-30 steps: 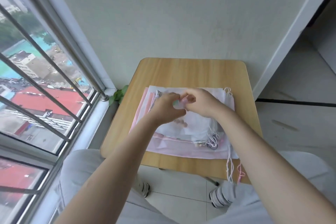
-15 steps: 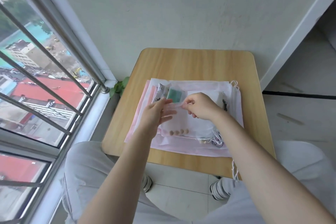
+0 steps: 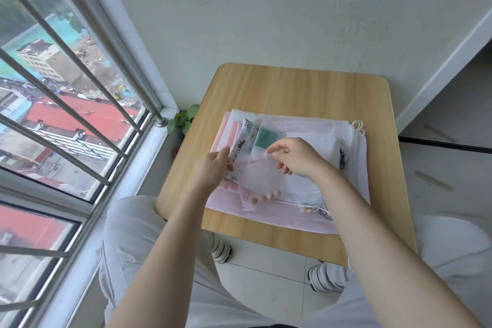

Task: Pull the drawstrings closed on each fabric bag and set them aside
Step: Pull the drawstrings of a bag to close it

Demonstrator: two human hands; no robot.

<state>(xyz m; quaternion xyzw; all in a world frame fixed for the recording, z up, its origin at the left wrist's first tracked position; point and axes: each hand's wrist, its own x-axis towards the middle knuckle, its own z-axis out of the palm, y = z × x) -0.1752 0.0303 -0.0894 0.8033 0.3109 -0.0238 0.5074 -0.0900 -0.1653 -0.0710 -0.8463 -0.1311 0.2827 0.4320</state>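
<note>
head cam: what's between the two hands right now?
In the head view, the top edge of the sheer pink fabric bag spans between the left hand and right hand; both pinch it above the stack of fabric bags.

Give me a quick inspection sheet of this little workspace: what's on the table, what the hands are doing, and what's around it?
Surface: small wooden table, far half bare.
Job's things: sheer pink bag held up by its top edge; wooden beads at its lower end; stack of fabric bags beneath.
Clutter: green patch in the stack.
Hands: left hand and right hand each pinch the pink bag's top.
Cables: nothing seen; only white drawstring loops.
Surroundings: barred window, plant leaves, grey wall.
</note>
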